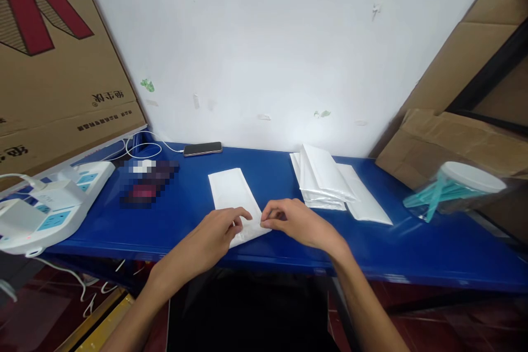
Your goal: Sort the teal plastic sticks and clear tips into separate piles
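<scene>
White mailer (pixel 233 190) flat on blue table (pixel 264 168); R hand (pixel 303 224) grip pinching its R edge; L hand (pixel 218 229) curled over nr end, grip unclear.

1 phone (pixel 202 149) lies near the wall (pixel 264 55), with 1 power strip (pixel 58 220) left and 1 white-lidded container (pixel 451 192) right.

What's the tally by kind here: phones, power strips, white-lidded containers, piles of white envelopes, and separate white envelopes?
Phone: 1
Power strip: 1
White-lidded container: 1
Pile of white envelopes: 1 (number inside unclear)
Separate white envelope: 1
Total: 5
</scene>
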A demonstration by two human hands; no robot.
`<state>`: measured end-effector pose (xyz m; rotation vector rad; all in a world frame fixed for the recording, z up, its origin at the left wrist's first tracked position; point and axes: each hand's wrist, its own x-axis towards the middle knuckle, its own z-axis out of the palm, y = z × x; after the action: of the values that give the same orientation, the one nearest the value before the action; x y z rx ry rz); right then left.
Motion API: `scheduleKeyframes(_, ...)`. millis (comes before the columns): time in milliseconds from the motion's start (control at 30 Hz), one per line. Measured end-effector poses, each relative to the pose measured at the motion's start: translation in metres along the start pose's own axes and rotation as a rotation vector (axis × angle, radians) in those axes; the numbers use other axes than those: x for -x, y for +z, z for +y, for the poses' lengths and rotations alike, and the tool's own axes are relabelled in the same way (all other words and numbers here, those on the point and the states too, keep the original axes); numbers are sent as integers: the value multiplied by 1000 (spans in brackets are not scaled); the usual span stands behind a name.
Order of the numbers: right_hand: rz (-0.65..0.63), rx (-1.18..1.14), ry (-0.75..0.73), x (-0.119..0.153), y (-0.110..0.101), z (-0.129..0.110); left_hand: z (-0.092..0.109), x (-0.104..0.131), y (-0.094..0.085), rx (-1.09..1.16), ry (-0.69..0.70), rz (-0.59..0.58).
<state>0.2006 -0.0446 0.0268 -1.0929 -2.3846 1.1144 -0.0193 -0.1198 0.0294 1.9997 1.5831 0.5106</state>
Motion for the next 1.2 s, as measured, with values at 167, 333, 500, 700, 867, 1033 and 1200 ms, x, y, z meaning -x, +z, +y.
scheduleKeyframes(167,37,61,12,-12,14,9,-6,-3,11,-100,31,-7)
scheduleKeyframes(333,48,84,41,-18,18,15,6,-5,10,-220,-37,-26)
scheduleKeyframes(500,55,117,58,-19,20,14,6,-13,14,-319,-95,-19)
scheduleKeyframes(700,106,205,75,-16,24,9,9,-9,32,-407,-127,-16)
scheduleKeyframes(867,142,264,53,-14,27,9,15,-2,32,-464,-130,-6)
scheduleKeyframes(1033,165,284,-21,-9,22,4,20,-6,29,-582,-92,-26)
scheduleKeyframes(1200,177,245,-244,3,9,-15,33,-5,26,-728,-44,-36)
